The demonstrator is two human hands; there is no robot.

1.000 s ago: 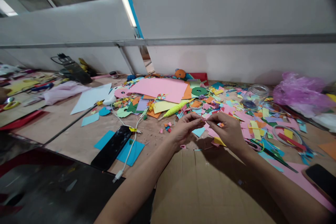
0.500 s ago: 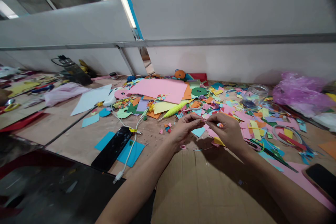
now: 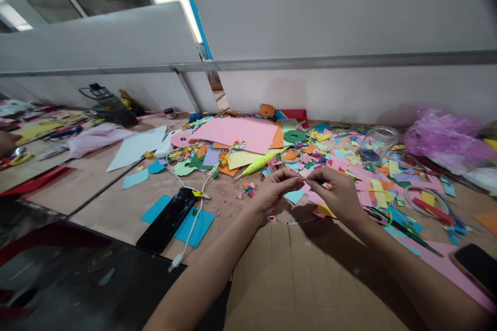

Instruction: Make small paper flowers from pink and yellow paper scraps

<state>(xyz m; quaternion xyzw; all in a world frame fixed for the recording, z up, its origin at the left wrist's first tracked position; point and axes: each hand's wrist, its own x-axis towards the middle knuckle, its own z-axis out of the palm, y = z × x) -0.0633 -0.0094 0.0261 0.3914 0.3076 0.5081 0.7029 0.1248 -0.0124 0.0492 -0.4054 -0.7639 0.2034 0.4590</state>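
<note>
My left hand (image 3: 276,190) and my right hand (image 3: 337,194) meet fingertip to fingertip just above the table, both pinched on a tiny pink paper piece (image 3: 303,179) between them. Under my forearms lies a flat brown cardboard sheet (image 3: 310,279). Around the hands the table is strewn with several small coloured paper scraps (image 3: 361,176). A yellow-green quilling tool (image 3: 258,162) lies just beyond my left hand, and a big pink paper sheet (image 3: 236,132) lies further back.
A black phone (image 3: 166,220) with a white cable (image 3: 186,240) rests on blue paper to the left. A glass jar (image 3: 375,143) and a purple plastic bag (image 3: 446,137) stand at the right. Another phone (image 3: 478,264) lies at the right edge. White partition walls (image 3: 349,88) close off the back.
Both hands stay pinched together on the small pink piece, with only slight finger movement. The view has shifted a little.
</note>
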